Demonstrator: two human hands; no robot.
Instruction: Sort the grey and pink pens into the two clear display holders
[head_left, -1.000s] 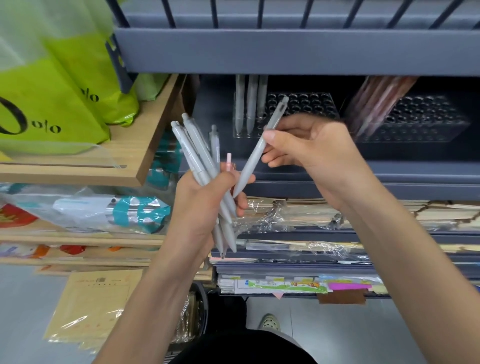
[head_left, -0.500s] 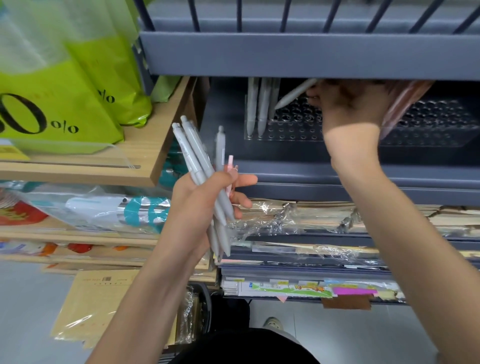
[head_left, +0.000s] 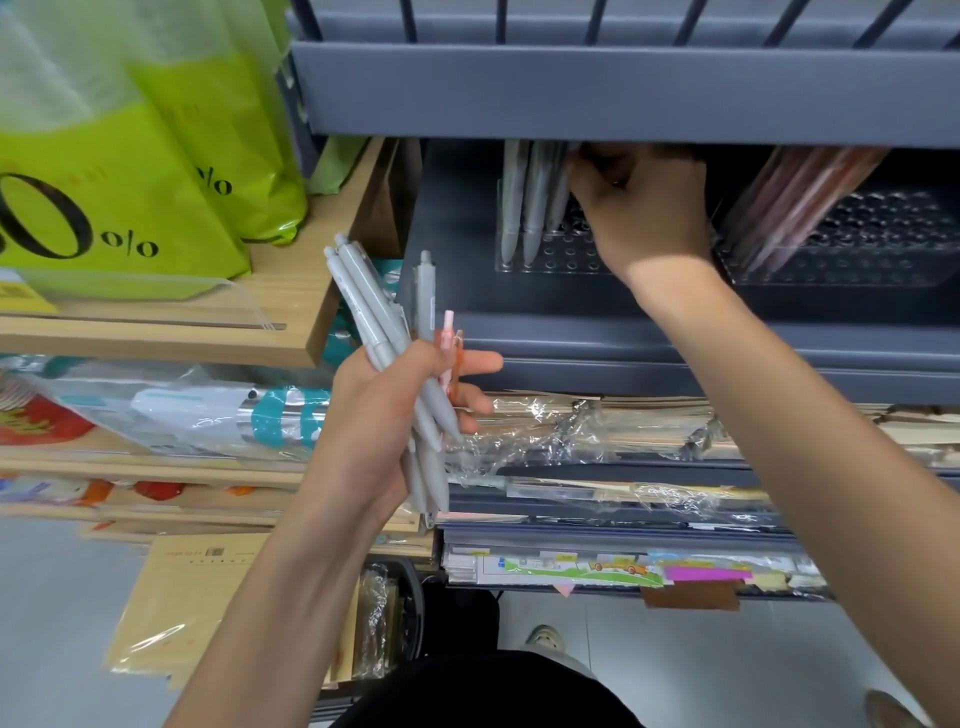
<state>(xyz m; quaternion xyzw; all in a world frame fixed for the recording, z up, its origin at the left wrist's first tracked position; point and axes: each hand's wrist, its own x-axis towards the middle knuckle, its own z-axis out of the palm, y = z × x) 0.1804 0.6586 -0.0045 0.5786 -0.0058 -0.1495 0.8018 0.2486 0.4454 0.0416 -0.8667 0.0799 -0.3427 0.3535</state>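
In the head view, I see the left hand (head_left: 384, 415) in the middle of the picture, in front of the shelves. Its fingers (head_left: 467, 402) are curled around a bundle of grey pens (head_left: 374, 322), which fan out upward from the fist, while their tips point down below the palm. A pink pen (head_left: 448, 332) is in the same grip, on the right side of the bundle, just beside one upright grey pen. The index finger is stretched out to the right.

The right hand (head_left: 644, 208) is higher, reached under the edge of the upper shelf (head_left: 571, 88) and into the dark grey shelf (head_left: 571, 332). It is over the left holder (head_left: 550, 254), a clear one with rows of round holes. Some standing grey pens (head_left: 514, 208) are at the left end of this holder, and the bent fingers (head_left: 587, 171) of the right hand touch the nearest of them near its top. I cannot tell if they grip that pen or only rest against it.

The right holder (head_left: 883, 244) stands just beside it on the same shelf, and pink pens (head_left: 800, 197) lean in its left part.

To the left, green bags (head_left: 130, 156) sit on a wooden shelf (head_left: 291, 291).
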